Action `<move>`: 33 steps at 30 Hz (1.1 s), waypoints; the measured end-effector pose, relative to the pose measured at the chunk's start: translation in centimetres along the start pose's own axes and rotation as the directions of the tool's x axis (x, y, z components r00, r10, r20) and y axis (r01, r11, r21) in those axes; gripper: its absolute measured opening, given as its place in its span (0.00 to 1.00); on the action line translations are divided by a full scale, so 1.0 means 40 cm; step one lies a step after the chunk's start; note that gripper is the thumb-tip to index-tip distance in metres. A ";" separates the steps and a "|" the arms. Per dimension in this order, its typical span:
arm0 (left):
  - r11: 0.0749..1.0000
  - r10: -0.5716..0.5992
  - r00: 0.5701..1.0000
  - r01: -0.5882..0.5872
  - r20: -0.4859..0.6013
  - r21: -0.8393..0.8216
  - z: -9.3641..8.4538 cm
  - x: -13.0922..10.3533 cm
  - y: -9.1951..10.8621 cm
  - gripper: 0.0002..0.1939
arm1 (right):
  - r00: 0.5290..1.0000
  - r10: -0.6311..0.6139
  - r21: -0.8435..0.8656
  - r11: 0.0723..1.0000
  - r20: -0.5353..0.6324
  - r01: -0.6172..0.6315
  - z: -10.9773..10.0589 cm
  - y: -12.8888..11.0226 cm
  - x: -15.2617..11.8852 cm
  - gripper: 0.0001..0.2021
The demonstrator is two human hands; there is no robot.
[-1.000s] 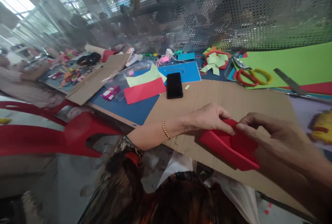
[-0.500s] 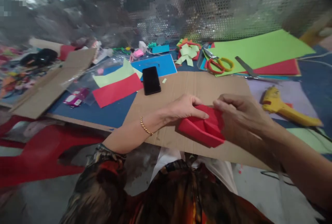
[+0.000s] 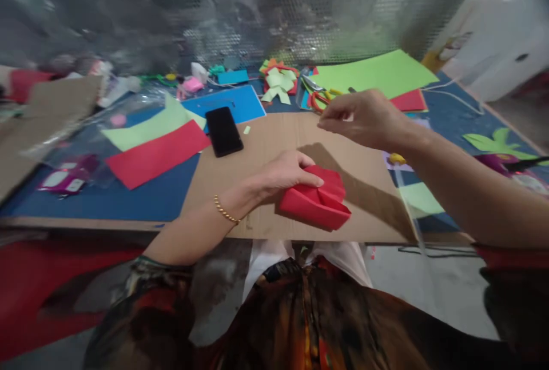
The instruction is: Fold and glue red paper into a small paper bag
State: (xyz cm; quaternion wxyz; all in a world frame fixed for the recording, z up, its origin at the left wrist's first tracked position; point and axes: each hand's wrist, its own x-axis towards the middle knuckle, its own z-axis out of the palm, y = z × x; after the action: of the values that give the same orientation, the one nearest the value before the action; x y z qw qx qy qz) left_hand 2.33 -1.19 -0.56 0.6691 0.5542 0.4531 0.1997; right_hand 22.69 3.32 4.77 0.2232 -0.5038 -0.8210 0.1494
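My left hand (image 3: 295, 172) is closed on a folded red paper piece (image 3: 317, 207), the thumb pressing its upper fold and the other fingers behind it. The piece has a boat-like pocket facing me and is held low over the cardboard sheet (image 3: 274, 135). Raised above and apart from it, my right hand (image 3: 360, 118) has its fingers pinched together; whether anything tiny is between them is hidden. Beyond that hand lie scissors (image 3: 317, 102) with red and yellow handles, partly covered by it. Little of the yellow glue gun (image 3: 397, 158) shows beneath my right forearm.
A black phone (image 3: 223, 131) rests at the cardboard's left edge, near a red paper strip (image 3: 158, 152) and a blue sheet (image 3: 244, 107). Green sheets (image 3: 373, 75) and a paper flower (image 3: 278, 83) lie at the back. A purple device (image 3: 68, 174) sits left.
My right hand has let go of the red paper piece and risen away from it, fingers pinched. My left hand still holds the piece. The view has turned to the right.
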 end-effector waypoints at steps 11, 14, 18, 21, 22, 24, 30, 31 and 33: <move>0.971 0.090 0.976 -0.131 0.200 0.199 -0.036 0.000 0.002 0.18 | 0.897 -0.156 0.032 0.987 0.413 0.157 0.282 -0.113 0.399 0.07; 0.970 0.084 0.970 -0.132 0.228 0.205 -0.044 0.004 0.002 0.16 | 0.883 -0.096 -0.026 0.992 0.459 0.121 0.312 -0.113 0.431 0.06; 0.961 0.100 0.961 -0.160 0.256 0.227 -0.046 0.009 0.003 0.17 | 0.879 -0.052 -0.076 0.992 0.474 0.099 0.323 -0.106 0.434 0.09; 0.969 0.084 0.970 -0.133 0.228 0.207 -0.041 0.008 0.004 0.18 | 0.880 -0.022 -0.109 0.991 0.475 0.083 0.295 -0.098 0.407 0.15; 0.976 0.072 0.977 -0.111 0.202 0.187 -0.038 0.007 0.004 0.17 | 0.879 -0.010 -0.113 0.991 0.477 0.072 0.277 -0.092 0.393 0.16; 0.989 0.037 0.990 -0.056 0.137 0.140 -0.032 0.006 0.003 0.13 | 0.874 0.000 -0.090 0.995 0.485 0.049 0.232 -0.071 0.355 0.13; 0.996 -0.013 1.000 0.014 -0.006 0.084 -0.018 0.006 0.005 0.11 | 0.829 0.112 -0.097 0.993 0.547 -0.071 0.128 0.021 0.172 0.12; 0.997 -0.020 1.000 0.022 -0.019 0.077 -0.017 0.005 0.007 0.11 | 0.822 0.145 -0.118 0.988 0.551 -0.094 0.125 0.029 0.141 0.13; 0.996 -0.037 0.998 0.041 -0.049 0.077 -0.016 0.005 0.010 0.09 | 0.851 0.174 -0.147 0.982 0.496 -0.115 0.120 0.038 0.086 0.12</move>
State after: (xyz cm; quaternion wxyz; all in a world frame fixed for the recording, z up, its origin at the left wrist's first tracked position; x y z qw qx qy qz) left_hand 2.00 -0.56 -0.25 0.6398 0.5661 0.4868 0.1819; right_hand 20.03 7.00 0.70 -0.0409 -0.5190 -0.8174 0.2466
